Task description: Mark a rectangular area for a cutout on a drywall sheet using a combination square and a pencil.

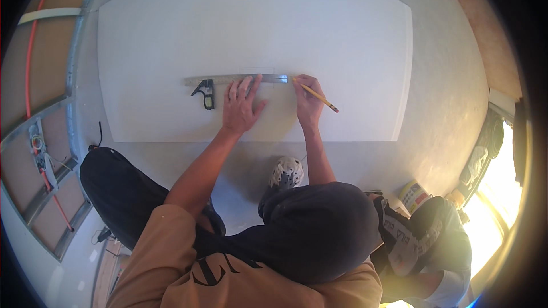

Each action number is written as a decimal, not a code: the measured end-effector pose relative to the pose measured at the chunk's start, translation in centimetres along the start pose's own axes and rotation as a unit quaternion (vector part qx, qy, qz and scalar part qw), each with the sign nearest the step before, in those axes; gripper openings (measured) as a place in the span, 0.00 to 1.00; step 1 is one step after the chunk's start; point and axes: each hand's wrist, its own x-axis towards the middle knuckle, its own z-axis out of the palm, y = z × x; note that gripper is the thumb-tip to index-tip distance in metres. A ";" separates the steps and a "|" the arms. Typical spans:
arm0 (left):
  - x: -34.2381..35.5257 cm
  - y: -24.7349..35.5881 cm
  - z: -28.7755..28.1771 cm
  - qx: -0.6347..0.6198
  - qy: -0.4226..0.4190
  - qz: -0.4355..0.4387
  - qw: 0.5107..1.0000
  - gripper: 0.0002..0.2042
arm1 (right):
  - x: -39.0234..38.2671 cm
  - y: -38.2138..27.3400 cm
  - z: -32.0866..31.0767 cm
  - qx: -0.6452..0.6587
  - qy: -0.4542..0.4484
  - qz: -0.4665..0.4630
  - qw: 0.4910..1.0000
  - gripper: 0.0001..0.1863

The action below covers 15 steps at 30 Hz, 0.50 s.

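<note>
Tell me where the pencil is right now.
In the head view, the yellow pencil is in the person's right hand, right of centre over the white board, its tip just beyond the right end of the metal ruler.

Grey floor (448,97), metal wall framing (72,63) with brown panels (54,51) and red conduit (28,68) at left, bright light (496,199) at lower right

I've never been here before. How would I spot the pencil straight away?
Start with the large white board in front of the person, then find the metal ruler under their left hand. Just right of the ruler's end, their right hand holds the pencil at a slant. It is the slim yellow stick, unlike the wider, flat, silvery ruler.
</note>
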 end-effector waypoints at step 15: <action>0.1 0.1 -0.2 -0.014 0.003 -0.003 1.000 0.35 | 0.1 -0.5 0.6 -0.067 0.007 -0.046 0.997 0.04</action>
